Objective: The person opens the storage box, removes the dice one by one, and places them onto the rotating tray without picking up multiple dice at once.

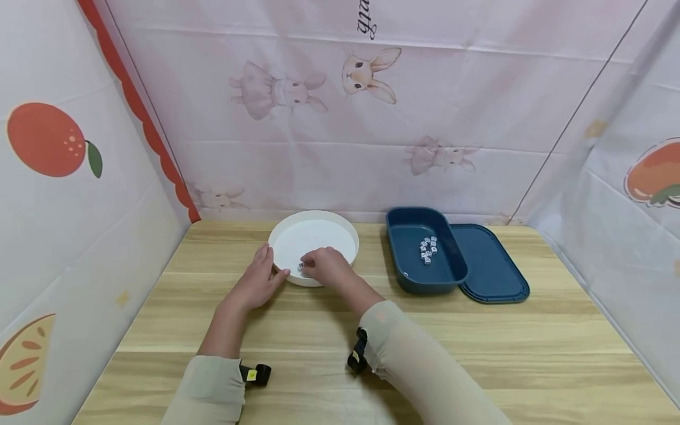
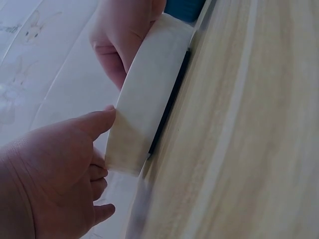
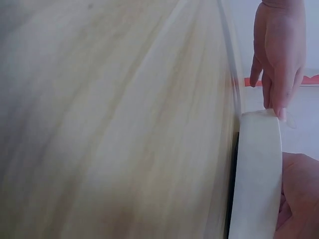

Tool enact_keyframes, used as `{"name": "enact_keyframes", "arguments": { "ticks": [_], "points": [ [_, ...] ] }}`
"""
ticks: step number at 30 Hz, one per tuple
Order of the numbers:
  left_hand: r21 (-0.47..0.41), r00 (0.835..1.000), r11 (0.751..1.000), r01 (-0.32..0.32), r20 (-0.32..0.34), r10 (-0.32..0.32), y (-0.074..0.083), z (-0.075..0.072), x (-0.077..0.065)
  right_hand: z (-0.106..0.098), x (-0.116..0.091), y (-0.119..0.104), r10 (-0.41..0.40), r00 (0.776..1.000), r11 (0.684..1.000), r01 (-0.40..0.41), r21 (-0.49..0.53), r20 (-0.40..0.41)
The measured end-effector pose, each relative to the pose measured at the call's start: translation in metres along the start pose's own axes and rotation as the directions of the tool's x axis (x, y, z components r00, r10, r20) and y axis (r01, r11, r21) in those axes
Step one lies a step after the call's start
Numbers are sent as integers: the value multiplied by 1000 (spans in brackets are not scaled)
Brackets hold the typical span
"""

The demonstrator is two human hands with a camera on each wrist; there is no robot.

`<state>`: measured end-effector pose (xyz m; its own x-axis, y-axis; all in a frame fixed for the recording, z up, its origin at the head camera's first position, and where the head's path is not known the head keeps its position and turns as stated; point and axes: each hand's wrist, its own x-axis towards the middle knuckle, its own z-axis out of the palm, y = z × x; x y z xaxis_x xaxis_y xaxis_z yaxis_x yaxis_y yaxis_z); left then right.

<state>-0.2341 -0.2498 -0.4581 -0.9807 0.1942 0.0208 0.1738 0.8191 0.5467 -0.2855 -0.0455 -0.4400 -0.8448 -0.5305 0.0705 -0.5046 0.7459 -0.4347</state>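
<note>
The round white tray (image 1: 319, 236) looks like smooth plastic with a matt finish. The dark blue storage box (image 1: 432, 287) seems moulded plastic, smooth with a soft sheen; its flat lid (image 1: 491, 262) matches. The small white cubes (image 1: 427, 258) appear hard plastic. The worktop (image 1: 297, 330) has a smooth wood-grain surface. The printed backdrop (image 1: 340, 130) is creased, cloth-like sheeting; the beige sleeves (image 1: 425, 366) are matt cloth.
</note>
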Motion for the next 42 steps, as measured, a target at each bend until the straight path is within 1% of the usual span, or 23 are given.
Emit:
{"name": "enact_keyframes", "arguments": {
  "ticks": [4, 8, 10, 11, 14, 18, 20, 21, 23, 25, 27, 29, 32, 35, 38, 42],
  "points": [
    [-3, 1000, 1000, 7, -5, -7, 1, -2, -1, -13, -4, 8, 16, 1000, 1000, -16, 23, -7],
    [-1, 1000, 1000, 5, -8, -5, 1, -3, -1, -34, -12, 23, 10, 999, 1000, -9, 28, -41],
    [3, 1000, 1000, 4, -8, -4, 1, -4, 0, -46, -19, 32, 21, 998, 999, -18, 45, -60],
    [5, 1000, 1000, 5, -10, -4, 1, -5, 0, -53, -23, 38, 24, 997, 998, -20, 56, -76],
    [10, 1000, 1000, 11, -22, -11, 0, -7, 1, -74, -35, 55, 33, 986, 997, -20, 79, -162],
    [9, 999, 1000, 25, -30, -25, -2, -10, 2, -105, -50, 82, 33, 957, 998, -15, 65, -289],
    [4, 999, 1000, 30, -28, -30, -2, -11, 2, -119, -59, 98, 50, 949, 997, -31, 66, -312],
    [2, 999, 999, 32, -26, -32, -2, -11, 2, -126, -63, 106, 65, 948, 997, -46, 68, -311],
    [-7, 999, 999, 36, -23, -36, -2, -12, 2, -137, -72, 124, 107, 952, 993, -89, 77, -288],
    [-11, 999, 999, 38, -22, -38, -2, -12, 2, -145, -80, 141, 149, 961, 988, -137, 65, -235],
    [-16, 999, 999, 39, -22, -39, -2, -11, 2, -149, -86, 155, 180, 970, 984, -178, 24, -161],
    [-21, 999, 999, 39, -22, -39, -2, -11, 2, -151, -91, 166, 199, 976, 978, -203, -47, -84],
    [-23, 999, 999, 38, -18, -38, -3, -10, 2, -149, -95, 176, 206, 978, 964, -200, -176, 14],
    [-26, 999, 999, 42, -10, -42, -2, -9, 2, -143, -97, 182, 192, 979, 942, -162, -295, 75],
    [-28, 999, 998, 49, -3, -49, -1, -8, 1, -137, -99, 185, 185, 977, 924, -137, -356, 105],
    [-29, 999, 998, 52, 4, -52, 0, -4, 1, -131, -101, 186, 215, 969, 914, -156, -376, 123]
  ]
}}
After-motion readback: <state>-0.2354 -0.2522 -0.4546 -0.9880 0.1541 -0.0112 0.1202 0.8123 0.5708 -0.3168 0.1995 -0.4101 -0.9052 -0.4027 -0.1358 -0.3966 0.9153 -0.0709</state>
